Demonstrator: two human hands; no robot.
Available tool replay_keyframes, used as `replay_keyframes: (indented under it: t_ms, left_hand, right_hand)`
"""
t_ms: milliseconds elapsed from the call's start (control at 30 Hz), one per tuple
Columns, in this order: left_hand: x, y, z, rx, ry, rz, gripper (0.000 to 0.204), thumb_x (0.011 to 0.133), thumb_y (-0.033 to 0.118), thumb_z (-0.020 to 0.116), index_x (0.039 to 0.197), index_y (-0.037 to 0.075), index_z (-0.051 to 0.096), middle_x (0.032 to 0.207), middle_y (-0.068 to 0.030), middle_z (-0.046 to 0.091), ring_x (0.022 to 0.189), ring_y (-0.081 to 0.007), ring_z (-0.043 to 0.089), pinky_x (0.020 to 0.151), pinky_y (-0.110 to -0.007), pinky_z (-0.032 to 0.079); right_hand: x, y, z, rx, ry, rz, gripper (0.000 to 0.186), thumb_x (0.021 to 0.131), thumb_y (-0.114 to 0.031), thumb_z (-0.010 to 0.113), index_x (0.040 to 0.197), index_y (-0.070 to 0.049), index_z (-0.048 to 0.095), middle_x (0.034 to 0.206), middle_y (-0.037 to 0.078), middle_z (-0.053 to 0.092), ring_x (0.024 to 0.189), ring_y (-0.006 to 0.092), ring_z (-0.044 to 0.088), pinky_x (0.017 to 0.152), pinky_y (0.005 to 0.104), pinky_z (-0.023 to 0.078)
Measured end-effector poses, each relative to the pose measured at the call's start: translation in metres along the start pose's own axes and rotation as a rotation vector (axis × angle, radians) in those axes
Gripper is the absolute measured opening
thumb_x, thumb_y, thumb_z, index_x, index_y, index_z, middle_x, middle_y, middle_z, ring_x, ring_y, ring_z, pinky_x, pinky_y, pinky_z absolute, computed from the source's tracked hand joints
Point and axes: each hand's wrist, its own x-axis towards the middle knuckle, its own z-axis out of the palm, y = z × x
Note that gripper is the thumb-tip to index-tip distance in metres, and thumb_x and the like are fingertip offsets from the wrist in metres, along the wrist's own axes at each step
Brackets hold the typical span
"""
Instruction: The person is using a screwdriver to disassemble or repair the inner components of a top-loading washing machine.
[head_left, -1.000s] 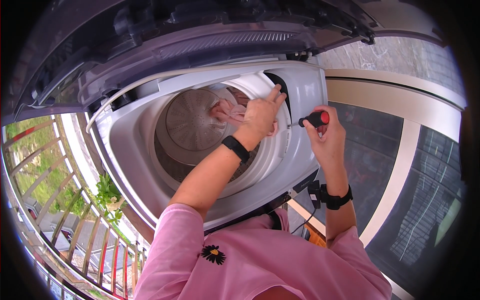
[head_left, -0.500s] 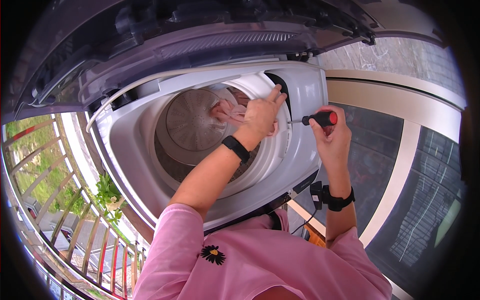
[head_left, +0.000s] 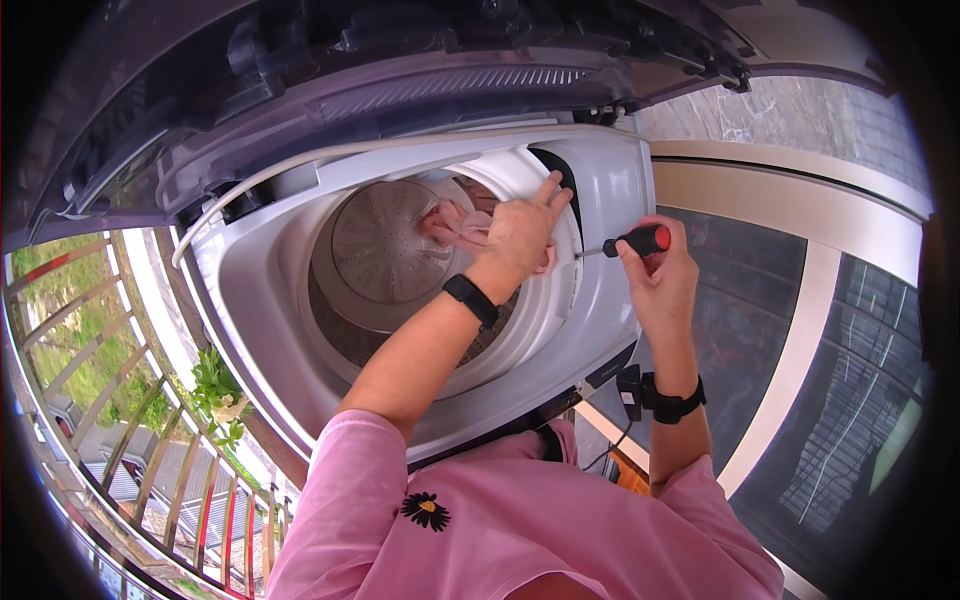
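- Over the open top of a white top-loading washing machine (head_left: 250,300), 2 bare hands work at the far right part of the tub rim.
- Right hand (head_left: 660,285): closed around a screwdriver (head_left: 635,243) with a red and black handle. Its thin metal shaft points left toward the inner edge of the rim, beside a dark slot (head_left: 556,172) in the plastic.
- Left hand (head_left: 520,232): fingers spread and pressed flat on the rim just next to the shaft tip, holding nothing. A black band sits on each wrist.
- Handling, as a judgement: the screwdriver looks light and stiff, and the ribbed handle should give a sure hold. The thick handle is the place to take it, while the smooth, narrow shaft could slip off glossy plastic.
- Rim and top panel: moulded plastic, smooth, shiny, softly curved; probably rigid but easy to scratch.
- Drum (head_left: 385,250): round, pale metal, with a ridged disc at the bottom and perforated walls.
- Pink cloth (head_left: 460,222): soft, limp, crumpled, lying inside the drum under the left hand.
- Raised lid (head_left: 350,70): dark, glossy, with ribbed fittings along its underside.
- Left of the machine stand slim metal railings (head_left: 150,480) and a small green plant (head_left: 215,385); at right, dark glass panels (head_left: 850,400) in pale frames.
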Motion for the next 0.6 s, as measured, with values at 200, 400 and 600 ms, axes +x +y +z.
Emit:
replay_keyframes:
  t_ms: [200, 400, 600]
  left_hand:
    - [0.0006, 0.0002, -0.0010, 0.037, -0.030, -0.015, 0.081, 0.068, 0.019, 0.072, 0.143, 0.018, 0.041, 0.155, -0.0055, 0.030, 0.079, -0.0241, 0.072, 0.069, -0.034, 0.057]
    - [0.0001, 0.0008, -0.0006, 0.028, -0.013, -0.002, 0.081, 0.068, 0.018, 0.073, 0.143, 0.018, 0.042, 0.155, -0.0055, 0.031, 0.078, -0.0231, 0.071, 0.068, -0.033, 0.057]
    - [-0.0008, 0.0000, -0.0008, 0.045, 0.028, -0.011, 0.079, 0.067, 0.017, 0.073, 0.141, 0.018, 0.044, 0.153, -0.0039, 0.035, 0.074, -0.0228, 0.071, 0.066, -0.032, 0.056]
  right_hand:
    - [-0.0014, -0.0001, 0.0011, 0.008, 0.031, -0.057, 0.033, 0.082, -0.009, 0.075, 0.108, -0.003, 0.055, 0.080, 0.009, 0.065, 0.066, 0.0180, 0.063, 0.060, 0.0277, 0.051]
    - [0.0053, -0.0041, 0.0047, -0.087, -0.044, -0.037, 0.033, 0.081, -0.009, 0.075, 0.107, -0.004, 0.055, 0.078, 0.011, 0.063, 0.065, 0.0208, 0.061, 0.060, 0.0302, 0.051]
    - [0.0005, -0.0039, 0.0031, -0.009, -0.008, -0.063, 0.034, 0.081, -0.009, 0.075, 0.107, -0.005, 0.055, 0.079, 0.012, 0.063, 0.065, 0.0225, 0.061, 0.061, 0.0310, 0.050]
